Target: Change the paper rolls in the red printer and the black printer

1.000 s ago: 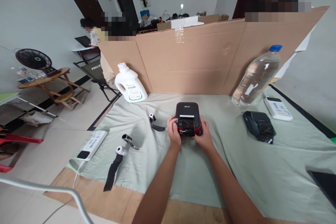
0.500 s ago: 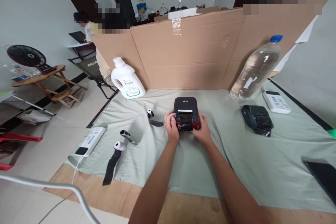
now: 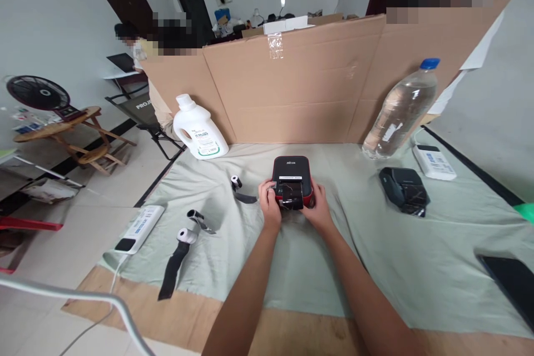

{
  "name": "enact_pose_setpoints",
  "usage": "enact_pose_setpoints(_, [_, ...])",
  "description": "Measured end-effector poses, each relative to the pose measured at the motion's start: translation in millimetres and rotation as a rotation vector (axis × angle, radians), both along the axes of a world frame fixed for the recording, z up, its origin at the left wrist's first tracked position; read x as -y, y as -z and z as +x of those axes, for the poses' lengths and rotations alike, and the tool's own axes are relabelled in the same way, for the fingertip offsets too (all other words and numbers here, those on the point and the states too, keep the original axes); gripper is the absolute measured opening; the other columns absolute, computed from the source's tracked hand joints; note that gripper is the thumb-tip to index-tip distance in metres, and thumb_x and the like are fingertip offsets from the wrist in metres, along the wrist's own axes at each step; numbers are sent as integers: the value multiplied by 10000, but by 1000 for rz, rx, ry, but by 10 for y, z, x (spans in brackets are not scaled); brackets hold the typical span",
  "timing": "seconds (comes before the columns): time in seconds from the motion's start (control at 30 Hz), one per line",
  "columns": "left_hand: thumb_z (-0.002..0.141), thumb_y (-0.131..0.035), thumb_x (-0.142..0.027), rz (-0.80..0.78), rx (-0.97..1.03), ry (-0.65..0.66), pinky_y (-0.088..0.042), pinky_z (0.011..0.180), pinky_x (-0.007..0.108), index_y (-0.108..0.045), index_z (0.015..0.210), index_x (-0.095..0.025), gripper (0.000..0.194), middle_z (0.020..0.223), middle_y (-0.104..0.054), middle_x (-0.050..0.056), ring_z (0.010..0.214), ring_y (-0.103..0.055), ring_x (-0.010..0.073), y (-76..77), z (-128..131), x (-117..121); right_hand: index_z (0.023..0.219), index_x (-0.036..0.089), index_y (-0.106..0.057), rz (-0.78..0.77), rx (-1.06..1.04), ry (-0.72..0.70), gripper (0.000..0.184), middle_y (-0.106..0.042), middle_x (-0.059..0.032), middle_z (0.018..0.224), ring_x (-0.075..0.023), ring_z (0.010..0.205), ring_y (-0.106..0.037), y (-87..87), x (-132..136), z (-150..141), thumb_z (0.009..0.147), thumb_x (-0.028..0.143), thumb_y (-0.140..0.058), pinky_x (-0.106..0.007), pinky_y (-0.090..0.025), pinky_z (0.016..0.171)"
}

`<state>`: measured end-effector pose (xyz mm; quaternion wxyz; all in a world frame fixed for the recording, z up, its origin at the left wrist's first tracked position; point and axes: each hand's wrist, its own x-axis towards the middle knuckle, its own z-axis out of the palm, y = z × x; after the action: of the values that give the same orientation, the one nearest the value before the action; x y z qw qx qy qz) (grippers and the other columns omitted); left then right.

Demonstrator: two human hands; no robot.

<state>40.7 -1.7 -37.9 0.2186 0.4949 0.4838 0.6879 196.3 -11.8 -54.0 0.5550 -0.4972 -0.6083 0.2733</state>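
A small black and red label printer (image 3: 291, 171) sits on the pale green cloth (image 3: 387, 250) in the middle of the table. My left hand (image 3: 269, 204) grips its left side, thumb on the top near the paper slot. My right hand (image 3: 319, 209) holds its right side with the fingers curled around the casing. A black strip hangs from the printer's front between my hands. Three small paper rolls with black tails lie to the left: one roll (image 3: 236, 182) close to my left hand, a second roll (image 3: 196, 216) farther left, and a third roll (image 3: 182, 235) with a long tail near the cloth's edge.
A second black printer (image 3: 403, 190) lies at the right, a white adapter (image 3: 432, 162) behind it. A clear water bottle (image 3: 398, 111) and a white detergent jug (image 3: 197, 129) stand against the cardboard wall (image 3: 308, 83). A white power bank (image 3: 137, 228) lies at the left edge. A person sits behind the cardboard.
Both hands stay on the printer. The view has shifted slightly, and the printer appears a little higher and to the left in the frame.
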Motion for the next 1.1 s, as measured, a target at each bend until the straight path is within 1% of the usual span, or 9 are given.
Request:
enact_pose_setpoints(0.2, [997,-413,-299,8,1,6,-433,1048,342,-657,1013,-203,262,1156,-630,79,1156,-583,204,-17,3,6,1558,261,-392,-9,-2,7,909,-459,-121,1277,-302,1185,-571,2,1,-5,737,378,-764,-462,-524,1006])
enact_pose_setpoints(0.43, [991,-418,-310,-7,11,1,-442,1038,342,-652,999,-204,258,1144,-628,77,1143,-585,205,-5,0,-8,1544,252,-411,-36,31,16,893,-473,-123,1263,-289,1083,-598,-26,13,-3,737,383,-768,-464,-551,926])
enact_pose_setpoints(0.57, [989,-422,-318,-3,20,4,-444,1031,340,-654,999,-205,258,1133,-629,73,1134,-588,204,-6,0,-9,1548,247,-407,-29,36,18,884,-478,-134,1277,-286,1061,-604,-45,22,-4,743,378,-748,-457,-563,896])
enact_pose_setpoints(0.73, [992,-423,-324,-3,13,4,-436,1044,345,-652,1003,-205,258,1146,-625,75,1149,-583,209,3,-2,-10,1545,255,-410,-36,29,9,876,-472,-130,1286,-290,1088,-601,-55,32,-3,742,367,-743,-470,-558,921])
enact_pose_setpoints(0.93, [986,-435,-304,2,22,6,-434,1043,344,-650,999,-209,235,1145,-631,74,1150,-585,205,16,-12,-12,1573,276,-372,-43,32,12,914,-469,-126,1303,-315,1139,-597,-15,22,3,745,360,-749,-505,-550,962])
enact_pose_setpoints(1.1, [988,-437,-326,-6,16,11,-449,1034,353,-649,1007,-210,242,1168,-634,82,1150,-595,210,16,-14,-11,1576,278,-366,-21,30,12,923,-464,-115,1280,-305,1193,-575,4,10,5,743,355,-755,-483,-517,1034])
